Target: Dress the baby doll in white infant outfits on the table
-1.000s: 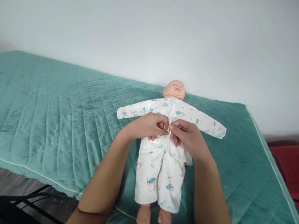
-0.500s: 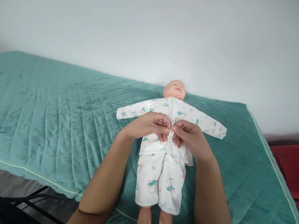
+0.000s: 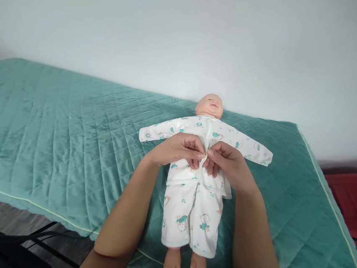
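Note:
A baby doll (image 3: 210, 105) lies on its back, its head toward the wall and its bare feet toward me. It wears a white printed shirt (image 3: 183, 177) and matching white pants (image 3: 179, 210). Over the doll's belly, my left hand (image 3: 187, 149) pinches the shirt's front edge between thumb and fingers. My right hand (image 3: 223, 158) pinches the opposite front edge, its thumb tip almost touching the left one. The fingertips meet at the front opening and cover the fastening there, so its details are hidden. Both sleeves stretch out sideways.
A green quilted cover (image 3: 70, 140) with a pale piped edge spreads under the doll. Behind it rises a white wall (image 3: 175, 37). A red plastic seat (image 3: 351, 201) stands at the right, and a black chair or frame (image 3: 6, 252) sits at the lower left.
Both hands stay at the shirt's front opening. The right fingers have shifted slightly at the edge, and the camera view has moved a little.

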Demonstrator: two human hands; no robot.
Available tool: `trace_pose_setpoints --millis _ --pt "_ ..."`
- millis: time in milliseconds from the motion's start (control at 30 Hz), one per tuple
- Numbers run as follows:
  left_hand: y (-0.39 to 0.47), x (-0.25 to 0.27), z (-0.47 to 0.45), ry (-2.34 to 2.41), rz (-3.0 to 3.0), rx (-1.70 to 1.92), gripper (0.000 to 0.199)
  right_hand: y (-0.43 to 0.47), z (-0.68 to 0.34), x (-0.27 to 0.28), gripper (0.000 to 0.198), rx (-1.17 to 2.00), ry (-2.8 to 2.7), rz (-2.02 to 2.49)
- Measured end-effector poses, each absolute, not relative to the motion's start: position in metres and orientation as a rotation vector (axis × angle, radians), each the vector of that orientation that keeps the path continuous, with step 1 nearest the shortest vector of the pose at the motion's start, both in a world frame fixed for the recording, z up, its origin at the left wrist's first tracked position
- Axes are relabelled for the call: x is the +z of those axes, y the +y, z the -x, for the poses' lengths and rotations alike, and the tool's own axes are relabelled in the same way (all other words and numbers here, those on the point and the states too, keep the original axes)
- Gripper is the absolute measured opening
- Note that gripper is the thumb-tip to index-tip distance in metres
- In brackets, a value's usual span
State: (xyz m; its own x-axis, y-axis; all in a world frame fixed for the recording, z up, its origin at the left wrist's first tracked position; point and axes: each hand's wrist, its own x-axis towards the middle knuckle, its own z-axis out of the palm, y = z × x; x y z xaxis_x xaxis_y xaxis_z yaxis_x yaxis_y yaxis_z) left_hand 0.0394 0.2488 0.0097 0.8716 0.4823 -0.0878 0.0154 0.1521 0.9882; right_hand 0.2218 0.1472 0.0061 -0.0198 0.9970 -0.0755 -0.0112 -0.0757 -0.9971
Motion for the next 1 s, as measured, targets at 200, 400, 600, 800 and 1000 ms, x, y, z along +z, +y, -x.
trace_pose_setpoints --millis 200,400,600,800,1000 --pt "0.249 0.011 -0.04 0.49 -1.417 0.342 0.024 0.148 -0.221 0.006 0.033 1.293 -1.152 1.24" --pt "0.248 0.013 -0.04 0.551 -1.458 0.354 0.025 0.148 -0.221 0.005 0.035 1.301 -1.142 1.251" --pt "0.246 0.02 -0.038 0.566 -1.516 0.295 0.024 0.148 -0.221 0.004 0.034 1.301 -1.123 1.235" --pt "0.245 0.023 -0.038 0.58 -1.555 0.282 0.021 0.148 -0.221 0.004 0.036 1.297 -1.122 1.256" --pt "0.246 0.021 -0.036 0.587 -1.582 0.299 0.014 0.147 -0.218 0.006 0.035 1.295 -1.11 1.286"
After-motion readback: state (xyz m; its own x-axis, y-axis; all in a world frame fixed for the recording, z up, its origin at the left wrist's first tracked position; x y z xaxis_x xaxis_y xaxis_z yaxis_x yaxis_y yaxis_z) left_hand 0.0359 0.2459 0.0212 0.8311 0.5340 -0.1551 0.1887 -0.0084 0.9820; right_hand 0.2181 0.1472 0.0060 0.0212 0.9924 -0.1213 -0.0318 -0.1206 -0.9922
